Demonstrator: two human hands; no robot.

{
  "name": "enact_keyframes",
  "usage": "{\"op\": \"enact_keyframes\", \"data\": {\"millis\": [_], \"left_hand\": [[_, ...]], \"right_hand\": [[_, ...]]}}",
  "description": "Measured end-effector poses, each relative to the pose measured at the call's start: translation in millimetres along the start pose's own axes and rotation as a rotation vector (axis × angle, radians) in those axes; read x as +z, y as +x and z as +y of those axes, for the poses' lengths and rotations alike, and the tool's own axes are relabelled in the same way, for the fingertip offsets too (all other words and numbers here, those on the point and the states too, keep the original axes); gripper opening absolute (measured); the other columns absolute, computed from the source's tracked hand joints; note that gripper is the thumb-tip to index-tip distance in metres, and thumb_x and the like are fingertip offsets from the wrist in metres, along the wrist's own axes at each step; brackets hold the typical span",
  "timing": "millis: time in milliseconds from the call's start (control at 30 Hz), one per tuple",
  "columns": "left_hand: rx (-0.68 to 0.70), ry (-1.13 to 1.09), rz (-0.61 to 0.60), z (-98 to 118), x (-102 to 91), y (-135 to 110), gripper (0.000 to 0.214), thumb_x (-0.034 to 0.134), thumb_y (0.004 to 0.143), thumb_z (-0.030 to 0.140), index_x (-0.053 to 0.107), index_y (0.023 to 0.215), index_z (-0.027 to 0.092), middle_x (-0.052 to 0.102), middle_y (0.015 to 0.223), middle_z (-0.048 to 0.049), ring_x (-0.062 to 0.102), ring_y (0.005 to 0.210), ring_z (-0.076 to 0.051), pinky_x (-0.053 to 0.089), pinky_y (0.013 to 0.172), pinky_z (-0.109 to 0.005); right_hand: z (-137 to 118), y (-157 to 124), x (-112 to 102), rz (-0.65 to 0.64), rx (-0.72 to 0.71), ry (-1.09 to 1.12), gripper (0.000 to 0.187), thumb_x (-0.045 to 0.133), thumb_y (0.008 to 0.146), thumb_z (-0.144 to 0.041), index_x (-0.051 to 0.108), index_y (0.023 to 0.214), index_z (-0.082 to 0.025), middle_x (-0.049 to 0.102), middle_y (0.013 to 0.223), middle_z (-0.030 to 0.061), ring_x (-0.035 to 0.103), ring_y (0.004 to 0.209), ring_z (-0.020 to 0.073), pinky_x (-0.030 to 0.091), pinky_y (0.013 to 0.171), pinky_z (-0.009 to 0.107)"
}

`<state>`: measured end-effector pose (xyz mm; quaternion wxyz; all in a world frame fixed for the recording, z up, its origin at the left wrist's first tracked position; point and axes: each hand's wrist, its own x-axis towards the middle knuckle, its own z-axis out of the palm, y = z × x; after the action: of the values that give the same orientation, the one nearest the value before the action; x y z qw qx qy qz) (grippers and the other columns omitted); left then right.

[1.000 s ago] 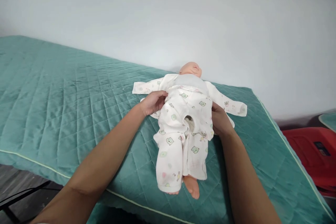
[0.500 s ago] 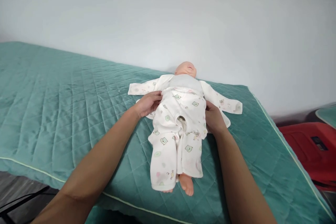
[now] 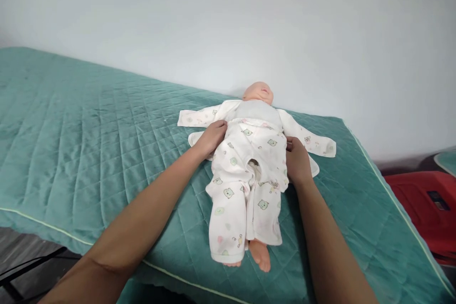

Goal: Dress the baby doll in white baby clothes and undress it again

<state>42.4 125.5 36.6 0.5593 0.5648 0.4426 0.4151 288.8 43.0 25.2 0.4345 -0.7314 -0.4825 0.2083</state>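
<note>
Quilt (image 3: pixel 107 152) under doll (image 3: pixel 254 111), feet (image 3: pixel 260 255) nearest, head (image 3: pixel 258 92) toward wall (image 3: pixel 178 19)

We see a smooth, plastic-looking doll (image 3: pixel 257 94), matt cloth trousers (image 3: pixel 228 218) and jacket (image 3: pixel 302 137), a quilted fabric bedcover (image 3: pixel 89 152) with a soft sheen, a smooth matt wall (image 3: pixel 178 23).

One baby doll (image 3: pixel 253 110) with a pink plastic head (image 3: pixel 257 92) is lying on one green quilted cover (image 3: pixel 89 152), two plastic feet (image 3: pixel 261 256) are peeking out — one pair of white printed cloth trousers (image 3: pixel 258 140) is showing two legs (image 3: pixel 228 223), one white printed cloth top (image 3: pixel 292 124) is spreading two sleeves (image 3: pixel 320 146) — one bare left hand (image 3: pixel 211 137) and one bare right hand (image 3: pixel 298 161) are making two, and one red plastic object (image 3: pixel 423 204) is showing
</note>
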Motion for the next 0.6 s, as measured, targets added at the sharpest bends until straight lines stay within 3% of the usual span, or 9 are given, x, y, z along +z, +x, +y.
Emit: {"op": "enact_keyframes", "data": {"millis": [133, 267, 467, 600], "left_hand": [[0.073, 0.159, 0.047, 0, -2.5, 0, 0.013, 0.056, 0.083, 0.027, 0.058, 0.074, 0.018, 0.058, 0.077, -0.0006, 0.050, 0.077, -0.016, 0.037, 0.068, -0.029], [-0.026, 0.080, 0.003, -2, -4.2, 1, 0.012, 0.058, 0.083, 0.030, 0.060, 0.079, 0.019, 0.059, 0.074, -0.0004, 0.050, 0.069, -0.016, 0.037, 0.063, -0.028], [-0.048, -0.116, 0.009, -6, -3.4, 2, 0.008, 0.060, 0.083, 0.028, 0.060, 0.081, 0.020, 0.058, 0.070, 0.0008, 0.049, 0.063, -0.014, 0.038, 0.060, -0.027], [0.043, -0.048, 0.074, -6, -2.0, 3, 0.005, 0.059, 0.084, 0.022, 0.060, 0.080, 0.019, 0.061, 0.076, 0.0004, 0.054, 0.070, -0.014, 0.043, 0.067, -0.027]], "right_hand": [[5, 0, -1, -0.050, 0.025, 0.128, 0.034, 0.073, 0.075, -0.040, 0.066, 0.106, -0.026, 0.077, 0.094, 0.0056, 0.070, 0.081, 0.0256, 0.052, 0.070, 0.036], [3, -5, -2, -0.085, 0.085, 0.331, 0.041, 0.081, 0.068, -0.042, 0.066, 0.103, -0.027, 0.077, 0.087, 0.0025, 0.068, 0.067, 0.0223, 0.052, 0.060, 0.033], [-4, -10, 0, -0.045, 0.092, 0.415, 0.044, 0.085, 0.065, -0.042, 0.068, 0.102, -0.026, 0.077, 0.086, 0.0023, 0.068, 0.067, 0.0217, 0.052, 0.060, 0.032], [-1, -7, 3, 0.007, 0.062, 0.400, 0.035, 0.081, 0.070, -0.042, 0.068, 0.097, -0.025, 0.076, 0.091, 0.0030, 0.068, 0.073, 0.0211, 0.052, 0.065, 0.033]]}}
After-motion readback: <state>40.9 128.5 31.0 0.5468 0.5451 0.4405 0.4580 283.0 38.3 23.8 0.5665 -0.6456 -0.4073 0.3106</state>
